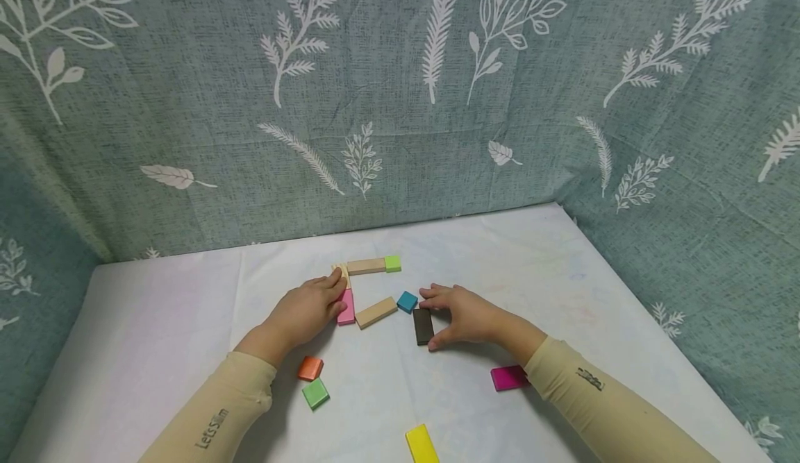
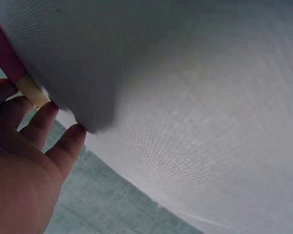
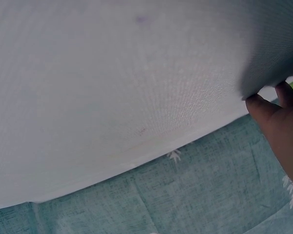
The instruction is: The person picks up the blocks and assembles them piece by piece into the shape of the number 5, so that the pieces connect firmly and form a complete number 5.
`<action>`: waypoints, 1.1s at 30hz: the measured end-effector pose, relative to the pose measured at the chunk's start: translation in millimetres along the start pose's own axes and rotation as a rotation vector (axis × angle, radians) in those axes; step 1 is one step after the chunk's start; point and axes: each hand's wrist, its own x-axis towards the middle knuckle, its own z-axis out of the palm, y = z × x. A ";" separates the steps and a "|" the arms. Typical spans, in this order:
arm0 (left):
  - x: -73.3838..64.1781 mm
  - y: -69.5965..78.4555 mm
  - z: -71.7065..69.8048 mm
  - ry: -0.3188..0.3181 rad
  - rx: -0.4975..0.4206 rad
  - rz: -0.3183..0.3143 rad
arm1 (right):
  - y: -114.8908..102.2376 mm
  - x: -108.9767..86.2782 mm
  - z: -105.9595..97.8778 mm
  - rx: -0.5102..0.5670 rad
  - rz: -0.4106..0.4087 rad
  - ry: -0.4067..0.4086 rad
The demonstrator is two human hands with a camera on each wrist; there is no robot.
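My left hand (image 1: 309,310) rests at the left side of the row, its fingers on a pale yellow block (image 1: 346,277) and its thumb at a pink block (image 1: 346,312). In the left wrist view, the left hand (image 2: 27,151) has its fingers spread beside the pink block (image 2: 5,53) and the pale block (image 2: 32,90). My right hand (image 1: 469,316) spans a black block (image 1: 423,327) lying on the table, with fingertips at its far end and thumb at its near end. A blue block (image 1: 407,302) sits just beyond. The right wrist view hides the black block behind the right hand (image 3: 283,126).
Plain wooden blocks lie behind (image 1: 366,266) and beside the pink one; a lime block (image 1: 392,263) ends the back row. Orange (image 1: 310,368), green (image 1: 316,394), yellow (image 1: 422,443) and magenta (image 1: 509,378) blocks lie nearer. Patterned curtains (image 1: 400,137) border the white tabletop (image 1: 562,275).
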 end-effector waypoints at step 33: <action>0.5 0.0 0.5 -0.026 0.036 -0.007 | 19.2 -68.8 -47.1 -0.036 0.115 0.080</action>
